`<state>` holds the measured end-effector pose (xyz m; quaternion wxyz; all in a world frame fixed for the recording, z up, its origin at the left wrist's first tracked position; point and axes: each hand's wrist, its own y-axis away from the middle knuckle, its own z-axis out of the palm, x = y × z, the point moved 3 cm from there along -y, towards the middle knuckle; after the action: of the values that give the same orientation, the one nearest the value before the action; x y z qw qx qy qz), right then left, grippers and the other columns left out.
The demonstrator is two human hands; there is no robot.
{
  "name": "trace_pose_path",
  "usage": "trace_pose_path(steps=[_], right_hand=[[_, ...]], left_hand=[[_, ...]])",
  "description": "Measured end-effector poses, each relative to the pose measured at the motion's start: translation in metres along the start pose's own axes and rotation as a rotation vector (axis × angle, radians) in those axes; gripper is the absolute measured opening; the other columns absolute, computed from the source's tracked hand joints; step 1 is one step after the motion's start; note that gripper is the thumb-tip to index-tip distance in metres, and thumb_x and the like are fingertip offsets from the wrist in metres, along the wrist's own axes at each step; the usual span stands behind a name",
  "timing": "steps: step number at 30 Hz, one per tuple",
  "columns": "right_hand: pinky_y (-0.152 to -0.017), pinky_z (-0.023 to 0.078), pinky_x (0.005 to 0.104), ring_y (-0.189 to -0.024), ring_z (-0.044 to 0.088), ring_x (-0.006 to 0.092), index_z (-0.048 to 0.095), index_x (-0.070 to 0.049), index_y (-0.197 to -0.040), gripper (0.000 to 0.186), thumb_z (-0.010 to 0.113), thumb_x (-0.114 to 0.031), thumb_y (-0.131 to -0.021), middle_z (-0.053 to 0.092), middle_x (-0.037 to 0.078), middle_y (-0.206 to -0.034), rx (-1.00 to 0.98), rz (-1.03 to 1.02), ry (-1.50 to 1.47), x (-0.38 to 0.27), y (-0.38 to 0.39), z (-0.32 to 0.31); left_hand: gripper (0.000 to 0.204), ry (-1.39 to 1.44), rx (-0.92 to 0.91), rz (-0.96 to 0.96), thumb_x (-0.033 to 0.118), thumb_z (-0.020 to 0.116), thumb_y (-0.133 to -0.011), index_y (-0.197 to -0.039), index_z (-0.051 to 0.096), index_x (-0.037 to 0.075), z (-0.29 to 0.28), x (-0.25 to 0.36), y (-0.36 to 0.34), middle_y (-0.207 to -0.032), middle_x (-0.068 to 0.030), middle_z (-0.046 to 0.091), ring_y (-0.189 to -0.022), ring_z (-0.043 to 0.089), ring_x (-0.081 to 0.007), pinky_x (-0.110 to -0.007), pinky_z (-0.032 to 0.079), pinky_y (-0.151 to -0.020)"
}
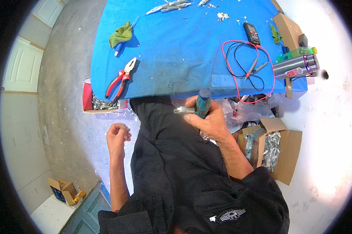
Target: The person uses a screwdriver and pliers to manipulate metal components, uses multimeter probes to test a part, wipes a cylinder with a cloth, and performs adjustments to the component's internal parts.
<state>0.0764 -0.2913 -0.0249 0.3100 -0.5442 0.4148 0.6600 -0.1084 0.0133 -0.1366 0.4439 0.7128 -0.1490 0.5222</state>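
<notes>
In front of my lap, my right hand (pixel 209 121) is closed around the teal and dark handle of what looks like a screwdriver (pixel 203 103). Its thumb and finger also pinch a small silver cylinder (pixel 185 110), which points left. My left hand (pixel 118 136) is off to the left, beside the table's near edge, with its fingers curled together. A tiny pale bit shows at its fingertips, too small to name. Pliers (pixel 121 80) with red and black handles lie on the blue-covered table (pixel 176 50), beyond my left hand.
A multimeter (pixel 252 34) with red and black leads lies at the right, near a steel flask (pixel 297 67). A green cloth (pixel 121 34) wraps a tool at the left. Below the table stand a red box (pixel 87 97) of metal pieces and a cardboard box (pixel 289 156) of scraps.
</notes>
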Motion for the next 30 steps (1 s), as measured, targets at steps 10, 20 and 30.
trace_pose_path(steps=[10,20,30], right_hand=[[-0.075,0.052,0.027,-0.081,0.065,0.0081,0.073,-0.005,-0.106,0.027,0.086,-0.015,-0.083,0.071,-0.001,-0.089,0.147,0.086,0.042,0.009,0.001,-0.011],[-0.063,0.048,0.0226,-0.068,0.063,0.0069,0.072,-0.004,-0.107,0.023,0.082,-0.019,-0.093,0.07,0.001,-0.085,0.161,0.147,-0.071,0.029,0.001,-0.012],[-0.075,0.05,0.0261,-0.082,0.062,0.0068,0.072,-0.003,-0.108,0.028,0.085,-0.016,-0.087,0.07,-0.002,-0.092,0.149,0.068,0.099,0.023,0.004,-0.003]], left_hand=[[0.021,-0.051,0.227,-0.241,0.014,0.069,-0.094,-0.108,0.068,-0.001,-0.097,-0.121,0.006,-0.083,-0.0082,0.07,-0.064,0.065,-0.0139,-0.026,0.05,-0.054],[0.021,-0.001,0.24,-0.253,0.013,0.068,-0.094,-0.111,0.068,0.0,-0.1,-0.127,0.021,-0.083,-0.0072,0.07,-0.065,0.065,-0.0143,-0.026,0.05,-0.056],[0.023,-0.665,0.075,0.211,0.013,0.073,-0.092,-0.11,0.075,0.0,-0.033,-0.041,0.044,-0.099,-0.0129,0.076,-0.086,0.071,-0.0214,-0.034,0.056,-0.072]])
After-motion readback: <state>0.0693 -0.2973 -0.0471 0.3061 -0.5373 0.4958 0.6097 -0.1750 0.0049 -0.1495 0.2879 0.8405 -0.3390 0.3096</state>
